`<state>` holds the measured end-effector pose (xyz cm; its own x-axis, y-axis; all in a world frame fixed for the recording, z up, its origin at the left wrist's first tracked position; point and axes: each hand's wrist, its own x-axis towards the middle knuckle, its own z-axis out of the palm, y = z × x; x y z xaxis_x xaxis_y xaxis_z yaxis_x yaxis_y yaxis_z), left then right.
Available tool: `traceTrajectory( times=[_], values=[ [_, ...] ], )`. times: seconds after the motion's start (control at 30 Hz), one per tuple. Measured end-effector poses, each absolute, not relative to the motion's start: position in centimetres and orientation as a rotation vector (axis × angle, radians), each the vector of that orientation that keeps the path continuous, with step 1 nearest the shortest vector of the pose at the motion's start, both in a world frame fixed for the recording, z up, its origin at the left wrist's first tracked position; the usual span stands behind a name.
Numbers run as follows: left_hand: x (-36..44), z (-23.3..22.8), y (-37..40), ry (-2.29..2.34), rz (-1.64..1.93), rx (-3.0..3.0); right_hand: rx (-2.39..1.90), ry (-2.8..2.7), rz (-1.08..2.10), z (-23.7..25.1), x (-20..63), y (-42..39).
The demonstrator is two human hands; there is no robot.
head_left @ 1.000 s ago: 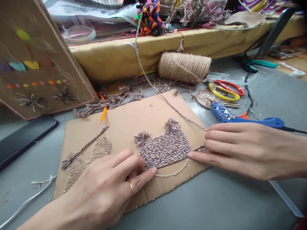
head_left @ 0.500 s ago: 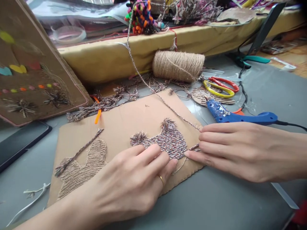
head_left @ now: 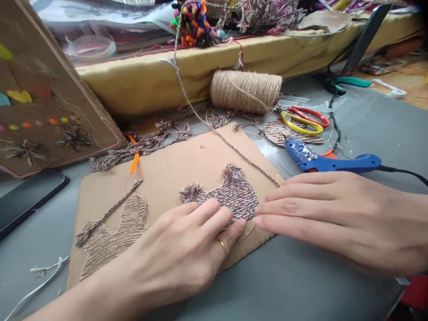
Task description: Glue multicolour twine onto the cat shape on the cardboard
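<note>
A flat bird-like figure (head_left: 239, 198) covered in rows of multicoloured twisted cord lies on a cardboard sheet (head_left: 197, 158). It has frayed tufts at its top and left end. My left hand (head_left: 187, 249), with a ring on one finger, presses bent, closed fingers onto its lower edge; what lies beneath the fingertips is hidden. At the figure's right end, my right hand (head_left: 331, 216) keeps its fingers together over the twisted cord (head_left: 247, 158), which runs down from the back and disappears under them. A second figure in tan twine (head_left: 117, 240) lies left, with a short cord piece (head_left: 113, 209) across it.
Behind the cardboard sit a twine spool (head_left: 245, 91), yellow-handled scissors (head_left: 302, 124) and a blue glue gun (head_left: 334, 161) with a black cable. A decorated board (head_left: 63, 107) leans at the left above a dark phone-like slab (head_left: 33, 200). Cord scraps (head_left: 143, 145) lie along the back.
My right hand has moved left and slightly down, up against the figure's right edge, covering the cord ends seen there before. My left hand stays pressed on the figure.
</note>
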<state>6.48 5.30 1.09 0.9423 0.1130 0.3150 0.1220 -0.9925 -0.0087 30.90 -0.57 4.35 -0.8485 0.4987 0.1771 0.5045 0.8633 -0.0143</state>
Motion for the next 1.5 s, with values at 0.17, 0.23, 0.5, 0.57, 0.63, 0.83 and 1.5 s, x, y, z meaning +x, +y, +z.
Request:
traceTrajectory(
  times=[0.17,0.23,0.5,0.57,0.63,0.83,1.5],
  values=[
    [5.1,1.4,5.7,-0.25,-0.414,-3.265,-0.877,-2.861,0.03,3.6,30.5,-0.5],
    [3.8,1.7,6.0,-0.306,-0.501,-3.364,-0.948,-2.791,0.064,3.4,30.5,-0.6],
    [1.2,1.0,5.9,-0.414,-0.587,-3.391,-0.875,-2.757,0.129,2.9,29.2,-0.4],
    [1.2,0.6,5.9,-0.407,-0.564,-3.406,-0.873,-2.755,0.13,2.7,29.0,-0.3],
    [1.2,0.3,5.9,-0.417,-0.557,-3.425,-0.892,-2.724,0.146,2.6,28.9,-0.2],
    [0.8,0.4,6.4,-0.515,-0.677,-3.534,-0.778,-2.751,0.068,2.1,28.3,0.1],
    [1.1,0.4,6.1,-0.405,-0.547,-3.377,-0.828,-2.768,0.07,2.6,27.7,0.6]
  ],
)
